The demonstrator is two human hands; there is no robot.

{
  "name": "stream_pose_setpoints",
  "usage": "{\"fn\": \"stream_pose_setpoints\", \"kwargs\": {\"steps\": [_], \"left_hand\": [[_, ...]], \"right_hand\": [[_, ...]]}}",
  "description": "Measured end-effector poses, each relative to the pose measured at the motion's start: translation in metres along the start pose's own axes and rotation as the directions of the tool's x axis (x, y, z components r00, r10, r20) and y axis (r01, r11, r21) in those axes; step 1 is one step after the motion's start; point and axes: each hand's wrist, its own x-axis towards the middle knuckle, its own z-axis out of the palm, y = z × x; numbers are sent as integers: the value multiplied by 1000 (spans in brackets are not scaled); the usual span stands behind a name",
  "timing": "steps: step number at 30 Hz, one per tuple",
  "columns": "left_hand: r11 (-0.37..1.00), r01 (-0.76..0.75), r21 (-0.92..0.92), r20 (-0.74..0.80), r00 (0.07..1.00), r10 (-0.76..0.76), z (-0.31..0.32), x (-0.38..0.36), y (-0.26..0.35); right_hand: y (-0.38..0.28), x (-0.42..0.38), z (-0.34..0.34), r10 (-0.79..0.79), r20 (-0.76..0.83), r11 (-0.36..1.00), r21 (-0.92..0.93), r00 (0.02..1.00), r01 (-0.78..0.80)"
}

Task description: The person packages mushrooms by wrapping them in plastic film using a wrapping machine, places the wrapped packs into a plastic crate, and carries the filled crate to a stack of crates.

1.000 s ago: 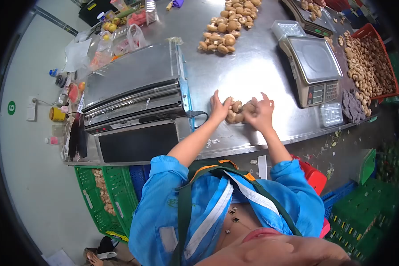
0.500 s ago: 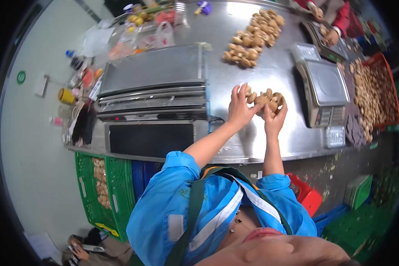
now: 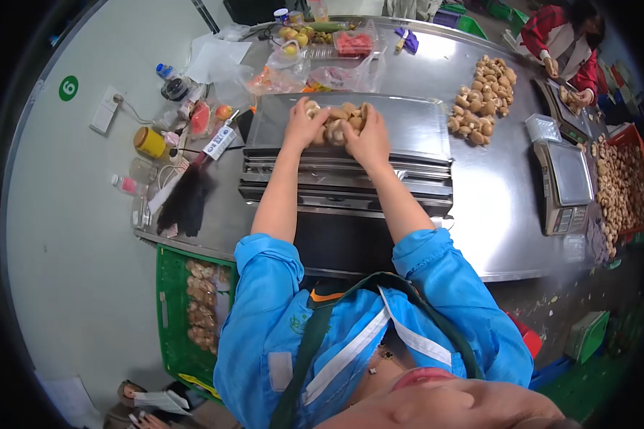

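Note:
Between my two hands is a cluster of brown-capped mushrooms (image 3: 338,127), over the flat top of a metal wrapping machine (image 3: 411,129). My left hand (image 3: 305,126) curls round the cluster's left side, thumb pointing inward. From the right, my right hand (image 3: 369,138) closes on it with the thumb at its near side. Both forearms reach across the machine's bars and the dark plate (image 3: 343,239) nearest me. The underside of the cluster is hidden.
A larger mushroom pile (image 3: 483,100) lies to the right, with a weighing scale (image 3: 567,182) beyond it. A co-worker (image 3: 569,43) handles mushrooms at another scale (image 3: 562,107). Fruit and bags (image 3: 336,57) sit at the back; packed mushrooms fill part of a green crate (image 3: 172,307) below left.
Both hands have carried the mushroom cluster leftward from the bare table to above the wrapping machine. My view has shifted left too.

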Motion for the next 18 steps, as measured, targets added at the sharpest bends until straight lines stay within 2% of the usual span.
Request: {"fn": "stream_pose_setpoints", "kwargs": {"steps": [1,2,3,5,6,7,9,10,11,12,13,14,15,16,17,18], "left_hand": [[995,95,18,104,990,-97,-12,4,-12],[982,185,47,205,960,-191,-22,8,-22],[983,178,42,215,959,-183,-26,10,-29],[989,145,36,139,979,-148,-27,5,-31],[989,93,-117,105,991,-80,-22,10,-48],[988,79,-130,116,991,-64,-31,11,-51],[966,-226,-124,25,973,231,-61,-4,-60],[959,-258,-119,188,942,277,-93,-16,-52],[949,-293,-115,342,885,315,-129,-24,-45],[828,-560,23,503,722,475,-152,-23,-56],[607,-787,111,667,512,542,-170,-19,-66],[606,-787,112,663,514,544,-183,-17,-73],[464,-873,149,731,413,544,-192,-18,-78],[307,-937,165,798,310,517,-196,-20,-81],[306,-938,163,802,307,513,-195,-22,-79],[364,-921,142,689,356,631,-192,-20,-74]], "right_hand": [[-8,-7,14,38,30,996,-88,999,-35],[-12,-9,21,45,24,996,-82,999,-43],[-14,-7,24,50,14,995,-90,999,-49],[-20,-5,19,138,92,988,-81,986,-131],[-17,-3,14,127,103,990,-81,987,-119],[-9,-4,8,130,83,988,-92,988,-123],[16,-9,-11,29,78,988,149,997,-40],[22,-15,-30,-2,124,989,145,992,-16],[26,-19,-52,-34,171,989,146,985,9],[36,-19,-75,-97,304,993,-41,948,114],[44,-16,-95,-129,440,949,-206,889,240],[46,-11,-107,-211,495,904,-230,843,361],[48,-9,-115,-280,554,845,-245,784,475],[34,-7,-117,-265,586,831,-265,766,490],[19,-6,-113,-279,630,822,-233,724,519],[9,-10,-100,-258,589,851,-237,766,469]]}}
